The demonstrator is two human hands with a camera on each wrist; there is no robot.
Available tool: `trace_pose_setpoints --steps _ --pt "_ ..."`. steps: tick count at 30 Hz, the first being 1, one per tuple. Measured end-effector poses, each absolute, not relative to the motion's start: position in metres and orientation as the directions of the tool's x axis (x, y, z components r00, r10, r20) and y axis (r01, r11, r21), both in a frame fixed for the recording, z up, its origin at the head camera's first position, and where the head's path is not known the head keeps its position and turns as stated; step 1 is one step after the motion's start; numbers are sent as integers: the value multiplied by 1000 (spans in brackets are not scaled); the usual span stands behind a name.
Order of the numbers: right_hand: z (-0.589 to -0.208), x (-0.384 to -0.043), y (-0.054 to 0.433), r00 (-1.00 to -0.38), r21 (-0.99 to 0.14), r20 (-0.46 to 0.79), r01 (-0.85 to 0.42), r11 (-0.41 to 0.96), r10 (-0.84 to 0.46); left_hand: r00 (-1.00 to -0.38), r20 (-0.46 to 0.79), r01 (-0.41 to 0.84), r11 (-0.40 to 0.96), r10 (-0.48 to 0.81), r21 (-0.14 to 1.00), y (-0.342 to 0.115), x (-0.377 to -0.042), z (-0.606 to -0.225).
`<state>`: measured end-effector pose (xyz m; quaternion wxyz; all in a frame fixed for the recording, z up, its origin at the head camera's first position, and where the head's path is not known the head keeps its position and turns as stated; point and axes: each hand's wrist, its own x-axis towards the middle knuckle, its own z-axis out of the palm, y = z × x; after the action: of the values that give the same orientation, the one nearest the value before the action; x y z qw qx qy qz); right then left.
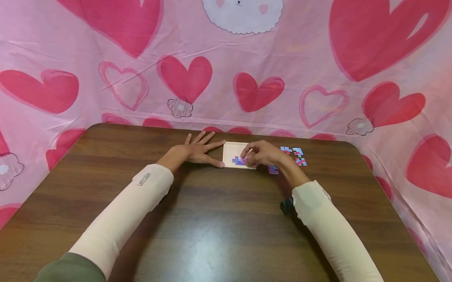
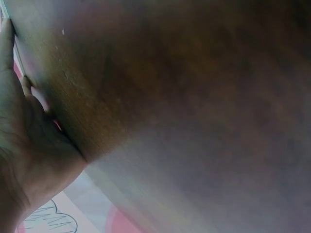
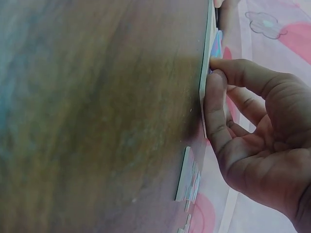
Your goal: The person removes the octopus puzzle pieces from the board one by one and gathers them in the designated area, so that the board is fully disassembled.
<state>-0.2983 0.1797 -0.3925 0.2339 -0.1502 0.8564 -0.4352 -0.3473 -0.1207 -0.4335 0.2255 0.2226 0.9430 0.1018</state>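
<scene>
A small pale wooden puzzle tray [image 1: 231, 149] lies near the table's far edge. Fingers spread wide, my left hand [image 1: 199, 151] rests on the table, with its thumb and index fingertips at the tray's left side. Over the right part of the tray, my right hand [image 1: 262, 153] pinches a puzzle piece between thumb and index finger, low against the tray. Most of that piece is hidden by the fingers. Purple and blue puzzle pieces [image 1: 238, 161] show in the tray's lower part. In the right wrist view, the right hand [image 3: 265, 116] is at the tray's edge [image 3: 204, 73].
Several loose puzzle pieces [image 1: 298, 152] lie on the table right of the tray, and one purple piece [image 1: 273, 170] sits just below the right wrist. A pink heart-patterned cloth [image 1: 221, 49] hangs behind the brown wooden table [image 1: 208, 223]. Something black [image 1: 287, 206] is strapped at the right wrist.
</scene>
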Motion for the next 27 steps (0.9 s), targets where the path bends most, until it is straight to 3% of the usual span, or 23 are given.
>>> trace_pose_setpoints --steps 11,27 --pt "-393 -292 170 -881 -798 -252 -44 601 -400 -800 -380 376 881 465 288 -123 -349 -438" --pt "-386 -283 172 -880 -832 -225 -50 553 -418 -797 -381 378 879 468 289 -121 -346 -434"
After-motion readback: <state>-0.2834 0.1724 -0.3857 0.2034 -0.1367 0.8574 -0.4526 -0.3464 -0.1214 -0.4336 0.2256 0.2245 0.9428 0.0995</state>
